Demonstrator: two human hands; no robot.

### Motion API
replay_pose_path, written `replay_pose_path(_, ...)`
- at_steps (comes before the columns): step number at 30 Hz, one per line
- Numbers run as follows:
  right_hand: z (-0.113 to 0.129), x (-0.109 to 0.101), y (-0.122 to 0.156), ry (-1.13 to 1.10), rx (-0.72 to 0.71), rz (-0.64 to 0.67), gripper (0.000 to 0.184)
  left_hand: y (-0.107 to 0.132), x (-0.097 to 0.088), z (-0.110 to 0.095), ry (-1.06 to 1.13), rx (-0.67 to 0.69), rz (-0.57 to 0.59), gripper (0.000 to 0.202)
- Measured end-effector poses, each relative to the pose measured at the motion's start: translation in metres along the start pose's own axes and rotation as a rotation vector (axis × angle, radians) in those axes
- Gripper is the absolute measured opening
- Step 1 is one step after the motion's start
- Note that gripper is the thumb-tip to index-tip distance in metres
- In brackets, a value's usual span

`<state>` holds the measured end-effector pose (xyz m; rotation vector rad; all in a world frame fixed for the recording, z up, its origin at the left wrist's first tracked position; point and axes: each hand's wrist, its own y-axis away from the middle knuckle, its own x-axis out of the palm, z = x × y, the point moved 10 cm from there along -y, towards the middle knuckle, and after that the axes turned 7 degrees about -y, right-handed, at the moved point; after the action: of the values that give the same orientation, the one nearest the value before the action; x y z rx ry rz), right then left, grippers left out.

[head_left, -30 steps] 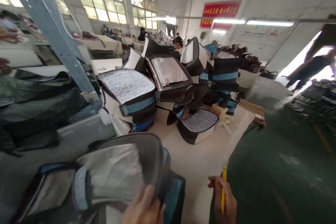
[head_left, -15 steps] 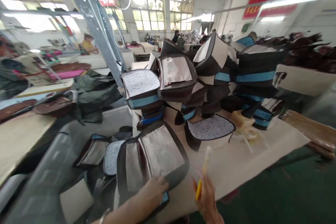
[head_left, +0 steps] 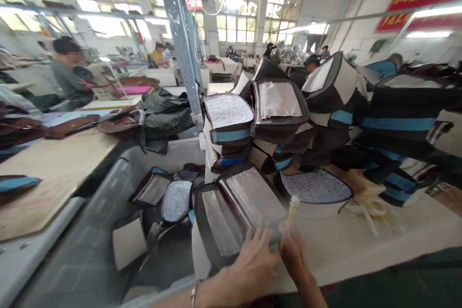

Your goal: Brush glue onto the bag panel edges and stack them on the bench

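A half-made bag [head_left: 249, 197] with dark edging and silvery lining panels lies opened out on the near table corner. My left hand [head_left: 252, 260], a bracelet at its wrist, rests on its near edge, fingers spread over the panel and thumb out of sight. Close on the right, my right hand [head_left: 296, 255] is closed around a yellow-handled brush [head_left: 293, 209], its pale, clumped tip pointing up. Both hands are slightly blurred. Behind them sits another bag piece [head_left: 317, 186] with a blue-speckled lining.
Stacked bag pieces [head_left: 277, 101] rise at the back of the pale table [head_left: 390, 238]. Crumpled yellowish plastic [head_left: 364, 197] lies to the right. A grey bin [head_left: 90, 240] with more pieces stands left, beside a metal post [head_left: 178, 33]. A person [head_left: 67, 72] sits at a sewing machine.
The view has turned left, so the scene sits farther right. My hands have come closer together at the bag's near edge, the brush moving toward it.
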<state>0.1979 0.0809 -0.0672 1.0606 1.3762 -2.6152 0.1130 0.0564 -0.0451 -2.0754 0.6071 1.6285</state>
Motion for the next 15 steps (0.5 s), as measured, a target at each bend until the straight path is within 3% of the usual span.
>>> replay_pose_path(2, 0.001, -0.006, 0.0, -0.006, 0.011, -0.011, 0.022, 0.006, -0.04, 0.003, 0.192, 0.034, -0.105, 0.022)
replay_pose_path(3, 0.003, -0.009, 0.0, -0.007, 0.017, -0.021, 0.022, 0.011, -0.057, 0.015, 0.254, 0.009, -0.165, 0.019)
replay_pose_path(5, 0.011, -0.013, 0.0, -0.011, 0.032, -0.055, 0.023, 0.022, -0.08, 0.057, 0.327, -0.145, -0.269, 0.03)
replay_pose_path(7, 0.02, -0.017, -0.003, -0.019, 0.064, -0.097, 0.022, 0.036, -0.083, 0.111, 0.394, -0.358, -0.351, 0.031)
replay_pose_path(9, 0.029, -0.022, -0.008, -0.027, 0.11, -0.134, 0.02, 0.044, -0.076, 0.147, 0.457, -0.434, -0.389, 0.022)
replay_pose_path(11, 0.037, -0.029, -0.016, -0.03, 0.151, -0.166, 0.016, 0.04, -0.069, 0.155, 0.472, -0.329, -0.392, 0.025)
replay_pose_path(15, 0.055, -0.048, -0.03, -0.021, 0.183, -0.249, 0.008, 0.022, -0.077, 0.127, 0.436, -0.048, -0.399, 0.021)
